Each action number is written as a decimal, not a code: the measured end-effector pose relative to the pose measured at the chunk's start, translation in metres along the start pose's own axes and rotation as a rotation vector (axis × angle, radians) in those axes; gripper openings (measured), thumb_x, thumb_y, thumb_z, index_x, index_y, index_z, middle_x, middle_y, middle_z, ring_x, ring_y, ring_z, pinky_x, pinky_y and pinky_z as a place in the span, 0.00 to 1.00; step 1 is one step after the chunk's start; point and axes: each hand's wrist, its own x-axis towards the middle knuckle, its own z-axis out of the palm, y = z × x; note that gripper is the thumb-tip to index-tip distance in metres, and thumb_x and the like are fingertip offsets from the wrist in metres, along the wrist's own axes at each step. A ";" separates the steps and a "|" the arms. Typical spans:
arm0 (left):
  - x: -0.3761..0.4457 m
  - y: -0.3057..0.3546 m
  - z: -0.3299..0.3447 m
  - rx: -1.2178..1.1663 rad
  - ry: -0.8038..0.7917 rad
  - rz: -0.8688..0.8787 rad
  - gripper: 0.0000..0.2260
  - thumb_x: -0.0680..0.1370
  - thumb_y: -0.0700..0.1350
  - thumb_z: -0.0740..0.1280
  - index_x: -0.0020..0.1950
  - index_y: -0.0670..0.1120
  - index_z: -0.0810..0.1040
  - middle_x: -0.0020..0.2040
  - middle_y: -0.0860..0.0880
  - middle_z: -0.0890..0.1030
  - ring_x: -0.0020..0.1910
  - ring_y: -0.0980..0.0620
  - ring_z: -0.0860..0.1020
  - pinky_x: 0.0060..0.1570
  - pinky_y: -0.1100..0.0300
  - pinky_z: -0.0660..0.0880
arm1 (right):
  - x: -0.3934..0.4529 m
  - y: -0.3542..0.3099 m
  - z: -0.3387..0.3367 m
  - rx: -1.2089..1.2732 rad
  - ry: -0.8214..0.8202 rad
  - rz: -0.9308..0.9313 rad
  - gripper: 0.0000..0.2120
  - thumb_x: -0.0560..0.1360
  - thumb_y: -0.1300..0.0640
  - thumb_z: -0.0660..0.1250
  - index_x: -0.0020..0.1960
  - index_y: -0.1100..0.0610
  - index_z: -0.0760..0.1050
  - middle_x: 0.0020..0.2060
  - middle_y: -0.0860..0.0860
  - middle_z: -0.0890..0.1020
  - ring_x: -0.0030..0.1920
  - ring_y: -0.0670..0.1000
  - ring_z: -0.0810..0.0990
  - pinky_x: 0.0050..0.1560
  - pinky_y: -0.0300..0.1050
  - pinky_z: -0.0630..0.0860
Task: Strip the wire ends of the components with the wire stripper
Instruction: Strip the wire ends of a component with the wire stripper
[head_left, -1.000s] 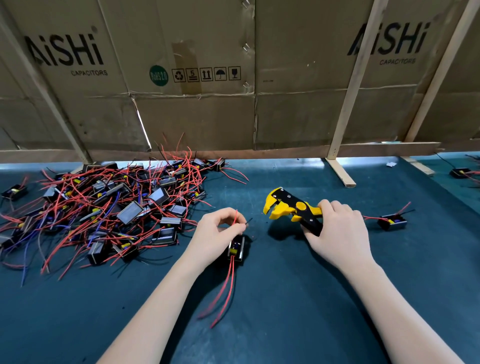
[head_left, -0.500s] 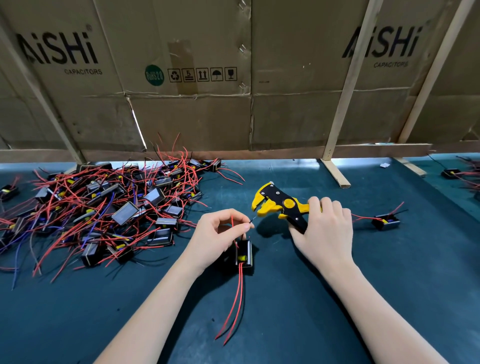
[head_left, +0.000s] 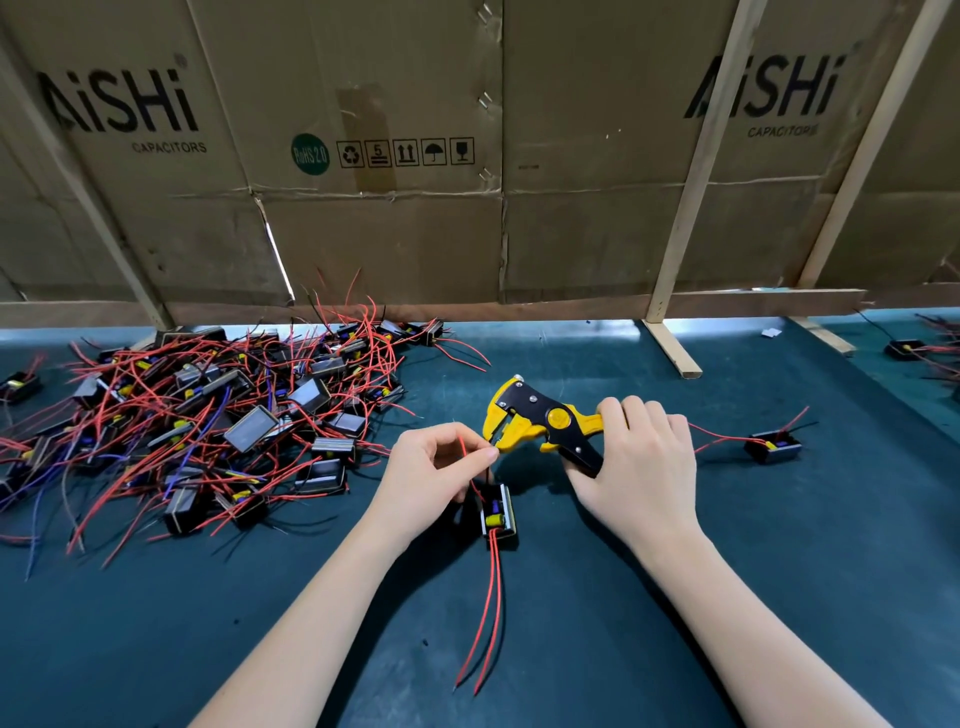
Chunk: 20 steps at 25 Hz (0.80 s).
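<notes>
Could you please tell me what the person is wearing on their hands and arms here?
Nothing is worn as far as the frame shows: the left hand and right hand are bare, without gloves, rings or a watch. Both forearms are bare too, with no sleeves visible down to the bottom edge.

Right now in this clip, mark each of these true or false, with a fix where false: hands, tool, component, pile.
1. The right hand grips the yellow and black wire stripper. True.
2. The left hand lies flat and open on the mat. False: its fingers pinch a red wire at the stripper's head.
3. The component being worked on has two red wires trailing toward the person. True.
4. The pile of components lies to the person's right. False: it lies to the left.
5. A single component sits on the mat beyond the right hand. True.
</notes>
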 end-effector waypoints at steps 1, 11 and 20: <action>0.001 0.000 0.000 0.001 0.001 0.000 0.05 0.75 0.41 0.72 0.39 0.47 0.82 0.31 0.49 0.80 0.25 0.53 0.71 0.31 0.65 0.70 | 0.001 0.000 0.000 0.005 0.002 -0.002 0.21 0.64 0.44 0.75 0.41 0.60 0.72 0.35 0.54 0.74 0.36 0.59 0.72 0.40 0.51 0.67; 0.002 -0.002 -0.001 0.034 -0.022 -0.008 0.05 0.76 0.40 0.72 0.40 0.42 0.83 0.32 0.49 0.82 0.26 0.57 0.73 0.31 0.67 0.70 | 0.001 0.003 -0.001 -0.021 0.011 -0.036 0.21 0.63 0.45 0.77 0.38 0.59 0.72 0.31 0.54 0.74 0.33 0.59 0.73 0.38 0.50 0.67; 0.001 -0.002 -0.005 0.007 -0.109 -0.044 0.04 0.76 0.40 0.71 0.43 0.41 0.84 0.37 0.46 0.85 0.33 0.55 0.79 0.40 0.66 0.75 | 0.001 0.006 -0.001 -0.026 -0.006 -0.044 0.20 0.62 0.46 0.78 0.37 0.59 0.73 0.28 0.53 0.73 0.30 0.58 0.72 0.37 0.50 0.67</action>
